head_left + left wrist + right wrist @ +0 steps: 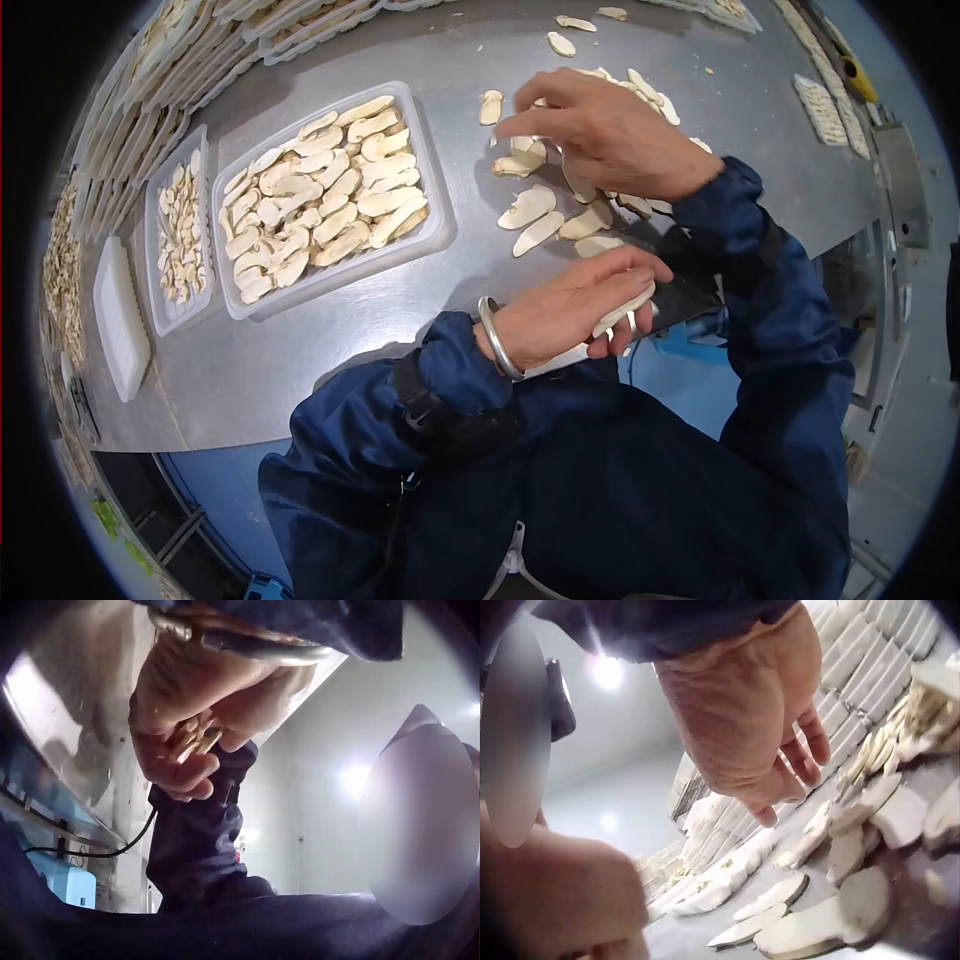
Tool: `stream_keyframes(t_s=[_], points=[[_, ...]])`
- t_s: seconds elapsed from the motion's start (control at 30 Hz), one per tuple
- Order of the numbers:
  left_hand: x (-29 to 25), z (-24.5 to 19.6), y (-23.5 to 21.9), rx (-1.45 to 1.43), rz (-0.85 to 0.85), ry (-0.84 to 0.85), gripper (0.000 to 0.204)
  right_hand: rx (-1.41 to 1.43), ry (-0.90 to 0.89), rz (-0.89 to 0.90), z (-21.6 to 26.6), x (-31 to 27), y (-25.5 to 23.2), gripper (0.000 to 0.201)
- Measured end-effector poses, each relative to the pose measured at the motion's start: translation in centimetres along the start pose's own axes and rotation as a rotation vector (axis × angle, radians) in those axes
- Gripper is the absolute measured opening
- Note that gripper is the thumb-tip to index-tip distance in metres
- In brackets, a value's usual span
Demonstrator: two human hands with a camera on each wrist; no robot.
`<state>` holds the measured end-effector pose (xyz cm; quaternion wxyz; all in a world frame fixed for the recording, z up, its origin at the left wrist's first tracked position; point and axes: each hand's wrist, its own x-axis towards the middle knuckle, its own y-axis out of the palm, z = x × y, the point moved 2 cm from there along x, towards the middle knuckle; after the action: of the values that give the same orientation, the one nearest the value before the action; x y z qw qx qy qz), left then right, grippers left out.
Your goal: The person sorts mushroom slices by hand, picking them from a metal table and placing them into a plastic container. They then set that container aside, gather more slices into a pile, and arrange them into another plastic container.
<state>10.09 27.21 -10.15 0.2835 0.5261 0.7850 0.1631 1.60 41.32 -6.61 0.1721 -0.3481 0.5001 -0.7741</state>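
Observation:
My left hand (575, 305) holds mushroom slices (622, 308) in its curled fingers, low near the front edge of the metal table. The slices' pale edges (201, 744) show between the fingers in the left wrist view. Over the loose mushroom slices (527, 206) on the table hangs my right hand (612, 138), its fingers loosely bent and holding nothing. In the right wrist view, several slices (799, 926) lie below that hand (742, 720). A single small slice (490, 107) lies just left of its fingertips.
A white plastic tray (345, 272) filled with rows of slices sits left of centre. Beside it stand a narrower tray (205, 290) of smaller pieces and a white tray on its side (120, 320). Stacked trays (150, 110) rise at the back left. More slices (820, 110) lie far right.

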Motion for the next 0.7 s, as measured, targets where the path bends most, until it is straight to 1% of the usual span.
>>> stream_keyframes(t_s=[0.07, 0.1, 0.2, 0.23, 0.33, 0.43, 0.53, 0.57, 0.67, 0.7], points=[[-0.2, -0.1, 0.0, -0.053, 0.036, -0.038, 0.042, -0.071, -0.033, 0.109, -0.1, 1.3, 1.4, 0.039], [-0.2, -0.1, -0.1, -0.105, 0.049, -0.044, 0.039, -0.099, -0.03, 0.15, -0.4, 1.6, 1.5, 0.035], [-0.2, -0.1, 0.0, -0.06, 0.079, -0.011, 0.037, -0.118, 0.016, 0.173, -1.0, 1.5, 1.7, 0.027], [-0.1, 0.1, -0.1, -0.077, 0.082, -0.013, 0.033, -0.105, 0.027, 0.167, -1.2, 1.4, 1.9, 0.021], [0.0, 0.1, 0.1, -0.034, 0.096, -0.016, 0.03, -0.097, 0.033, 0.07, -1.7, 0.6, 1.5, 0.018], [0.1, 0.3, 0.1, -0.084, 0.06, -0.024, 0.026, -0.125, 0.136, 0.035, -1.8, -0.5, 0.2, 0.015], [0.0, 0.0, 0.1, -0.071, -0.035, -0.047, 0.023, -0.036, 0.21, -0.122, -2.1, -2.1, -2.4, 0.01], [0.2, 0.4, -0.2, -0.136, -0.055, -0.051, 0.02, -0.045, 0.256, -0.139, -1.8, -2.6, -3.7, 0.01], [0.5, 0.8, -1.1, -0.313, -0.063, 0.022, 0.019, 0.019, 0.195, -0.197, -0.7, -4.1, -6.4, 0.009], [0.4, 0.7, -1.2, -0.289, -0.096, 0.056, 0.025, 0.096, 0.234, -0.118, 0.1, -4.7, -7.1, 0.013]])
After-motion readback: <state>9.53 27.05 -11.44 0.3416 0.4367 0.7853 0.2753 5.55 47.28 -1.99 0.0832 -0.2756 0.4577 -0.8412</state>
